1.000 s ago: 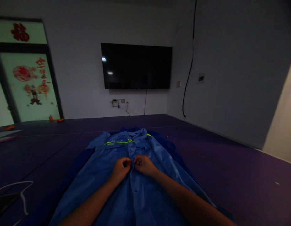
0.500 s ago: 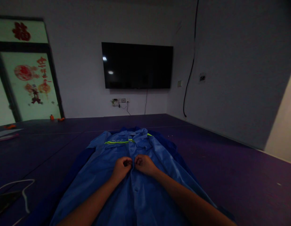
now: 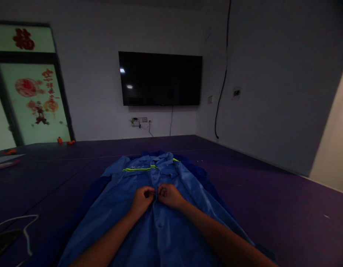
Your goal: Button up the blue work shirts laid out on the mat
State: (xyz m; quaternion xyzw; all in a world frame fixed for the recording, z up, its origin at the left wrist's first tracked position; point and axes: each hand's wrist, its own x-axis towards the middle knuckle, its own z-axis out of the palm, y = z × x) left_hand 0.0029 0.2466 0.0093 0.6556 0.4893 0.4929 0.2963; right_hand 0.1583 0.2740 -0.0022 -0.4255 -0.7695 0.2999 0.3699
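Observation:
A blue button-front work shirt point(image 3: 116, 211) with darker blue sleeves and a yellow-green chest stripe is spread out face up, its collar pointing away from me. My left hand point(image 3: 143, 198) pinches the front placket from the left, around mid-chest. From the right, my right hand point(image 3: 169, 195) pinches the same placket, fingers curled, its tips close to those of the left. Buttons show above and below the hands. Whatever lies right between the fingertips is too small and dark to make out.
The shirt lies on a purple mat floor point(image 3: 260, 207). At left are a white cable point(image 3: 26, 233) beside a dark flat object point(image 3: 5, 241), and small orange items point(image 3: 70, 142) near the glass door. A television point(image 3: 160, 79) hangs on the far wall; a black cable point(image 3: 222, 89) dangles at right.
Both hands stay at the placket in nearly the same pose. The view has shifted very slightly, so the room appears a little further left and lower.

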